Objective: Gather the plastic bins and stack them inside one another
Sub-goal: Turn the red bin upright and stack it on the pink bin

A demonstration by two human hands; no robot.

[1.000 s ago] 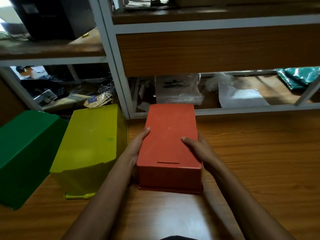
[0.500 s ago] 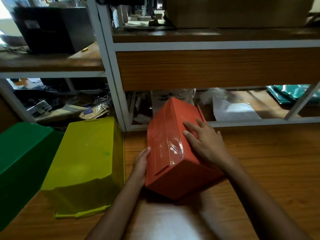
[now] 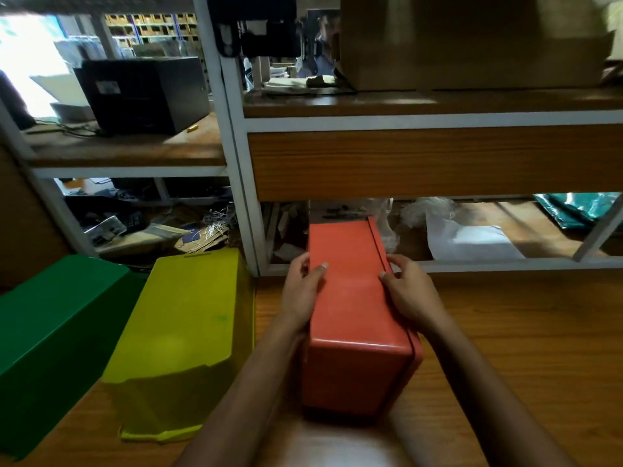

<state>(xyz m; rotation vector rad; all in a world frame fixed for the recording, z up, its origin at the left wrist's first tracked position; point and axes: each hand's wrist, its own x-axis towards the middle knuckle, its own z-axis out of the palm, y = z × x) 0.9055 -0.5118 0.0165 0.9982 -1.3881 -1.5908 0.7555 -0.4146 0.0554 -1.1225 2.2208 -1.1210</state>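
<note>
The red bin (image 3: pixel 354 308) stands on its long side on the wooden table (image 3: pixel 505 348), tipped so that its rim faces right and its bottom faces left. Both hands clamp it between them at its far half. The left hand (image 3: pixel 301 291) lies against the left face with its thumb over the top. The right hand (image 3: pixel 409 293) presses the rim edge on the right, fingers curled over that edge. The near end of the bin sticks out toward the person, past both wrists. Left of it, just beside the left forearm, a yellow bin (image 3: pixel 182 332) lies upside down, and farther left a green bin (image 3: pixel 50 338) lies the same way. A shelf frame (image 3: pixel 438 264) runs along the far edge.
</note>
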